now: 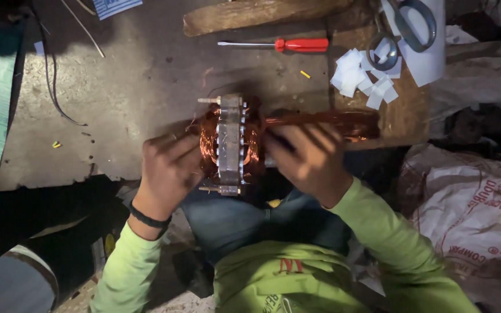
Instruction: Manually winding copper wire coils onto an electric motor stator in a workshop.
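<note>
A motor stator (230, 145) with a grey laminated steel core and copper wire windings rests on my lap above my jeans. My left hand (169, 168) grips its left side, fingers against the copper coil. My right hand (305, 156) closes around the right side of the windings and a dark tool or rod there. A long bundle of copper wire (331, 123) stretches right from the stator over a wooden board.
A red-handled screwdriver (288, 44) lies on the concrete floor. Scissors (401, 29) and cut white paper pieces (363, 78) sit on the wooden board (401, 119) at upper right. A printed sack (471, 203) lies right; a wooden block (250, 14) sits at the top.
</note>
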